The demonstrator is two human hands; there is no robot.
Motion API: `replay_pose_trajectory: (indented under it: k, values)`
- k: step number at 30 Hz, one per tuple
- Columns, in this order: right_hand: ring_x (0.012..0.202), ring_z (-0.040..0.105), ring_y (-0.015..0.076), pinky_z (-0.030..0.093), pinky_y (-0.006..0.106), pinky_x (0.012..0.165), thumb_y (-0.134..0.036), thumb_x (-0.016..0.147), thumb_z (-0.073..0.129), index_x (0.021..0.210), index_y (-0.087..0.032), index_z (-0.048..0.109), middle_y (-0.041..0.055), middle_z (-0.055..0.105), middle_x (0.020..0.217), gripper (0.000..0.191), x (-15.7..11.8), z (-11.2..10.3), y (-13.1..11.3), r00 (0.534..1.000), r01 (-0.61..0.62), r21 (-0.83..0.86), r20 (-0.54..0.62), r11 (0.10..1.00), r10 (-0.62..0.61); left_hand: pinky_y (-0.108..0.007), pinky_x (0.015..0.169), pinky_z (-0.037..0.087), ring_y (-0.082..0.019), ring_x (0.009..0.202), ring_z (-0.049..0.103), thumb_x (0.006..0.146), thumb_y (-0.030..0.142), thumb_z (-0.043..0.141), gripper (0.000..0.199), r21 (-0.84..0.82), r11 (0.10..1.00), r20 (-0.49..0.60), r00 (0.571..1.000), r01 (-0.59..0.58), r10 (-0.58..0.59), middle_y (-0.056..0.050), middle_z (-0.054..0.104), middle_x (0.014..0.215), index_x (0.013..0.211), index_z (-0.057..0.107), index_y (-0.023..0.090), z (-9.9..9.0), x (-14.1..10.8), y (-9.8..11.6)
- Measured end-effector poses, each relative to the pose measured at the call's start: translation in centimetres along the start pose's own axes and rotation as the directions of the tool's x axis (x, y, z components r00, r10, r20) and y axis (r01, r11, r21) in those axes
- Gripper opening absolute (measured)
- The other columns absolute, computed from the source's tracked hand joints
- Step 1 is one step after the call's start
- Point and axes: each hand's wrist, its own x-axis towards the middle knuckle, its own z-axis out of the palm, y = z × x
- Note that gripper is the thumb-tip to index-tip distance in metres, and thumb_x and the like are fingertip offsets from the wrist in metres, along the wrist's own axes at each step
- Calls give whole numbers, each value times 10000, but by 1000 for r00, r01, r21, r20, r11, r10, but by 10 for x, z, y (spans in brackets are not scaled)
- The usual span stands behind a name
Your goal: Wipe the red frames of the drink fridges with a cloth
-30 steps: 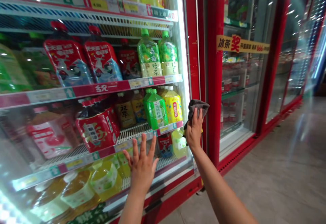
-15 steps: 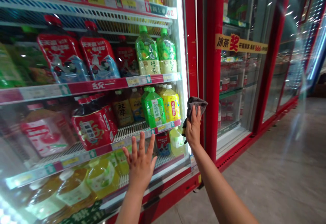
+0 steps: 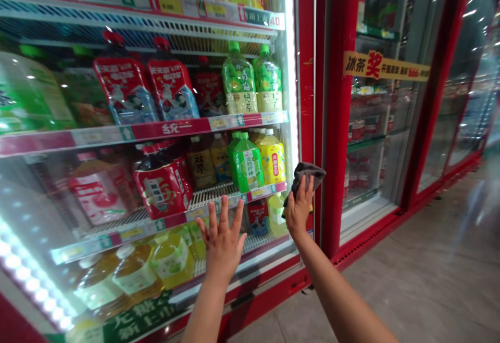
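My left hand [image 3: 224, 246] is raised with its fingers spread and holds nothing. It is in front of the drinks cooler's glass door [image 3: 219, 228], by the lower shelf edge; I cannot tell whether it touches the glass. My right hand [image 3: 299, 207] has hold of a dark grey cloth [image 3: 310, 173], bunched against the right side of the door by the red frame [image 3: 308, 98]. Some black and yellow shows beside the palm, too covered to make out. Behind the glass, a green bottle [image 3: 247, 163] and a yellow bottle [image 3: 272, 161] stand to the left of the cloth.
Shelves hold red drink packs [image 3: 172, 90], green tea bottles [image 3: 239, 85] and pale yellow bottles [image 3: 170, 259]. A lit strip [image 3: 33, 275] runs down the left side. More red-framed glass cabinets [image 3: 375, 140] continue to the right, above a grey tiled floor [image 3: 425, 265].
The view has turned a little left, so the cooler sits further right in the picture. My right hand and the cloth are slightly lower against the door's edge. My left hand stays spread.
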Motion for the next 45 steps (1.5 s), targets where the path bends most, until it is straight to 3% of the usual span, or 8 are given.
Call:
replay_pose_trajectory:
  k: [8,16,23,27,32,36,41,45]
  values:
    - [1546,196,346,352,587,1190,-159,924,585,1529,-426,400,-24,280,1668,686,-49,-8,9,801,569,35,201,822,-563,-702,1214,53,-395,1555,-28,753,344,848,1115,57,998,9,1000,9,-10,-80,11,1706,1604,127,367,-2,-7,-15]
    - [1542,188,386,305,709,1149,-225,979,473,1629,-316,114,96,11,1710,749,-12,13,-57,973,207,14,106,978,-207,-703,1214,93,-411,1554,-13,737,362,860,1155,92,995,-13,1000,21,-20,-115,23,1704,1610,104,346,-11,-14,-30]
    - [1542,215,335,358,570,1194,-161,923,585,1525,-426,409,-15,343,1643,681,-56,-2,-34,699,657,139,256,741,-667,-698,1217,106,-414,1555,27,756,401,841,1096,77,997,-20,1000,12,-10,-117,51,1705,1609,156,342,-10,-29,-47]
    - [1540,200,371,364,662,1149,-144,944,548,1592,-387,258,47,224,1684,750,-33,-8,-9,855,500,34,139,865,-499,-673,1231,87,-398,1559,54,745,445,844,1126,96,995,-49,998,33,-28,-147,156,1690,1618,151,288,-11,-35,-58]
    - [1549,65,424,333,744,1113,-177,976,476,1628,-323,120,85,-10,1707,757,-17,14,-73,937,332,20,106,943,-333,-677,1229,85,-407,1558,29,723,503,847,1199,127,989,-62,996,74,-66,-157,136,1693,1625,95,262,-15,-40,-69]
    - [1555,53,399,308,662,1183,-183,950,544,1613,-371,193,27,109,1707,774,-54,18,-96,821,527,76,213,846,-530,-682,1229,73,-414,1557,7,728,545,828,1216,152,981,-73,991,123,-113,-155,83,1701,1627,59,263,-18,-46,-80]
    - [1533,251,312,252,534,1250,-203,922,618,1544,-461,349,-39,409,1609,725,-69,-1,-47,587,741,204,267,640,-764,-706,1213,87,-423,1553,-34,736,576,807,1214,157,962,-117,972,223,-206,-148,-4,1707,1625,28,298,-24,-55,-101]
    - [1550,108,390,229,656,1214,-206,938,600,1596,-429,209,11,160,1699,797,-48,3,-61,768,612,44,203,790,-607,-697,1216,92,-418,1553,-46,728,596,803,1230,145,952,-132,959,271,-252,-164,27,1705,1627,25,280,-31,-63,-120]
